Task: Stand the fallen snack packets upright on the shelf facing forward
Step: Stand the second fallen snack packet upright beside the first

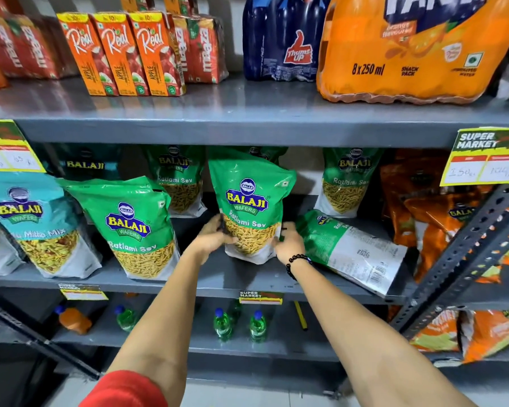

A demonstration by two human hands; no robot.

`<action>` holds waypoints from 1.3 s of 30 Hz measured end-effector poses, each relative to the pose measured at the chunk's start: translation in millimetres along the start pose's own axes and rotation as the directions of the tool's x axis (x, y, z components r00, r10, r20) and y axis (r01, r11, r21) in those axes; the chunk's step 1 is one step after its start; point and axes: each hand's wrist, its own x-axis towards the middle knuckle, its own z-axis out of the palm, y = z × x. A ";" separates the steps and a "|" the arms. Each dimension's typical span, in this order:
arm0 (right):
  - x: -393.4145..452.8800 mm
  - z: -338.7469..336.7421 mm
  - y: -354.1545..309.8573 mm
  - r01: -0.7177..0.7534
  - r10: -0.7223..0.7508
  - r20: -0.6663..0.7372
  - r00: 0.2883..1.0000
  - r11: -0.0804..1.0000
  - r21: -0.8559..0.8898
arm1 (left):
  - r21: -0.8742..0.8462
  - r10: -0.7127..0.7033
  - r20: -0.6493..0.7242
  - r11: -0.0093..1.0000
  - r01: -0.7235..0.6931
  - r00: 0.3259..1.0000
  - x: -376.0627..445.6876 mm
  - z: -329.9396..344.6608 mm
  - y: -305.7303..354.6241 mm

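Note:
A green Ratlami Sev packet (249,201) stands upright, front forward, in the middle of the grey shelf (247,282). My left hand (213,235) grips its lower left edge and my right hand (288,242), with a black bead bracelet, grips its lower right edge. Just to the right, another green packet (353,251) lies fallen on its side, back label and barcode showing. Upright green packets stand at the left front (130,224), behind it (180,177) and at the back right (348,180).
Teal Balaji packets (33,221) stand at the left, orange packets (432,218) at the right beside a perforated steel post (465,254). Juice cartons (118,51) and soda packs (409,48) fill the shelf above. Small bottles (222,324) stand below. Price tags (485,157) hang from the shelf edges.

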 end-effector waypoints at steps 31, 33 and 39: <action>-50.6 -5.1 6.5 0.046 -0.120 0.176 0.977 0.925 0.377 | 0.069 0.052 -0.332 0.997 -0.031 0.942 -53.7 18.5 -32.2; -54.2 -5.6 5.8 0.058 -0.131 0.175 0.976 0.927 0.371 | 0.070 0.057 -0.326 0.997 -0.036 0.944 -58.4 17.3 -32.3; -59.4 -5.3 6.2 0.041 -0.123 0.194 0.973 0.923 0.383 | 0.084 0.056 -0.325 0.996 -0.030 0.944 -61.4 16.7 -34.0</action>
